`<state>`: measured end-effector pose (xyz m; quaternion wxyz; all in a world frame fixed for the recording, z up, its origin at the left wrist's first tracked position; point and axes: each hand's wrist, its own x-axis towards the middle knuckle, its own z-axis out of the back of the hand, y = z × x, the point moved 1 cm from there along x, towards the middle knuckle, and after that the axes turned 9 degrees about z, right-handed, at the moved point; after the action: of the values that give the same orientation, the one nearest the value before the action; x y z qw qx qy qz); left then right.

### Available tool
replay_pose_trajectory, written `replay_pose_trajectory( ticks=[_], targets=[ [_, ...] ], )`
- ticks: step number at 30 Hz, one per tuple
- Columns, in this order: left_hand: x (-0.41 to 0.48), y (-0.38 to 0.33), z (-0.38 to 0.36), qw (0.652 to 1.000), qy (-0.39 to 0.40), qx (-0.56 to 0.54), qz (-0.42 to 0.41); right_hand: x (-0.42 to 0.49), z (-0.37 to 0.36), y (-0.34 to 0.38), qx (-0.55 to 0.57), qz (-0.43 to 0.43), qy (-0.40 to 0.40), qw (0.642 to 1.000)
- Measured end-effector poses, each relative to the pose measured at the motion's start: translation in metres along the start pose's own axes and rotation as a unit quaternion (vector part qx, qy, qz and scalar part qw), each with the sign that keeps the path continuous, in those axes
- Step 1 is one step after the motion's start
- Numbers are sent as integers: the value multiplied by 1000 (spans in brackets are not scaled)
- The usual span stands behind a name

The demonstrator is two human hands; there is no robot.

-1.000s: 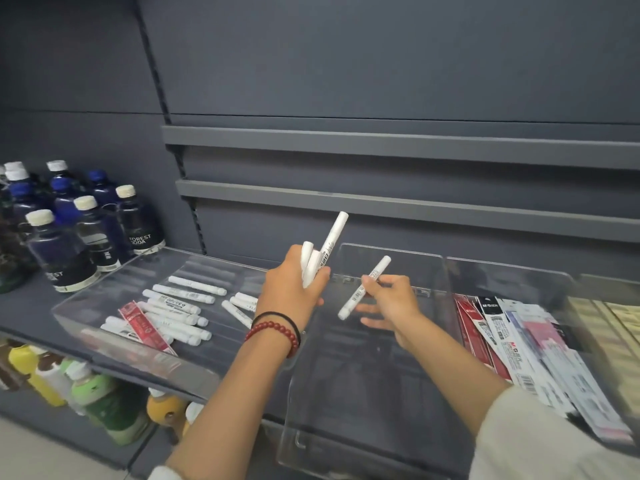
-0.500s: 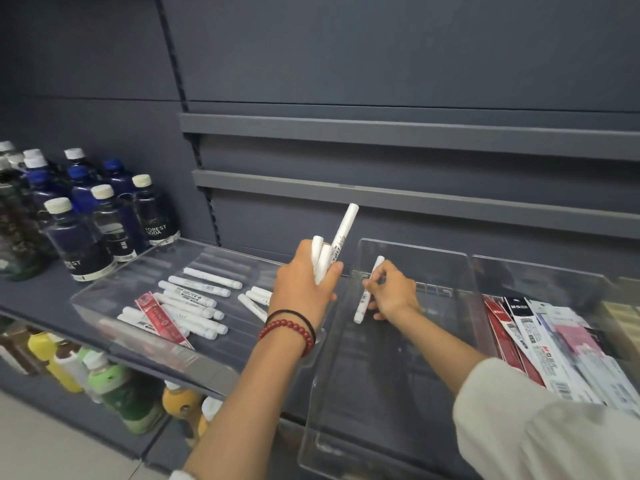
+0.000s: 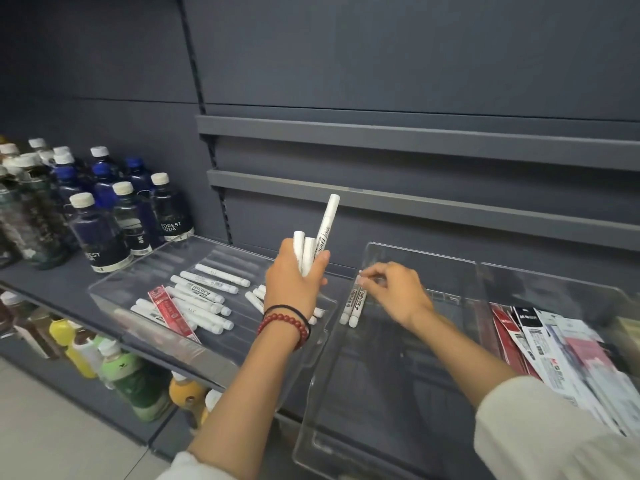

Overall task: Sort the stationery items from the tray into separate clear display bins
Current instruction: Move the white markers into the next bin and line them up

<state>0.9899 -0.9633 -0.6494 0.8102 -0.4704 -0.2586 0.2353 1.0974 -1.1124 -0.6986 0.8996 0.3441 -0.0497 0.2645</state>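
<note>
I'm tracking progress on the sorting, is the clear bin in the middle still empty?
Not empty. The middle clear bin holds white markers along its left wall, with the right hand on them.

My left hand [image 3: 298, 275], fisted round three markers [image 3: 317, 242], hangs at frame centre over the right end of the tray [image 3: 114, 289], so that end is blocked from above. The tray's left and middle floor is crowded with pens [image 3: 204, 294] and a red pack [image 3: 171, 311]. My right hand [image 3: 394, 296] covers the upper left corner of the middle bin [image 3: 422, 252], beside two markers there; the bin floor lower in the frame looks bare, though glare blurs it. The right bin [image 3: 554, 285] is packed with packets [image 3: 554, 351]. Bottles [image 3: 104, 230] wall off the upper left.
</note>
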Motion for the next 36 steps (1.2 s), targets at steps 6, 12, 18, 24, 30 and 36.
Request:
replay_pose_trajectory(
  ticks=[6,12,18,24,30,36],
  targets=[
    [-5,-21,9,994,-40,-105,2,-25,38,58,218,87,-125,964],
    [-25,-39,-6,993,56,-104,-14,-30,52,80,333,66,-150,929],
    [-29,-39,-7,989,89,-119,24,-30,52,68,387,15,-130,913],
    [-22,-27,-2,991,71,-106,46,-30,49,24,272,-83,-159,946],
    [-17,-20,-1,985,99,-109,87,-31,23,-13,169,-144,-68,973],
    [-21,-21,-10,979,150,-109,88,-22,10,-15,176,-139,-19,974]
  ],
)
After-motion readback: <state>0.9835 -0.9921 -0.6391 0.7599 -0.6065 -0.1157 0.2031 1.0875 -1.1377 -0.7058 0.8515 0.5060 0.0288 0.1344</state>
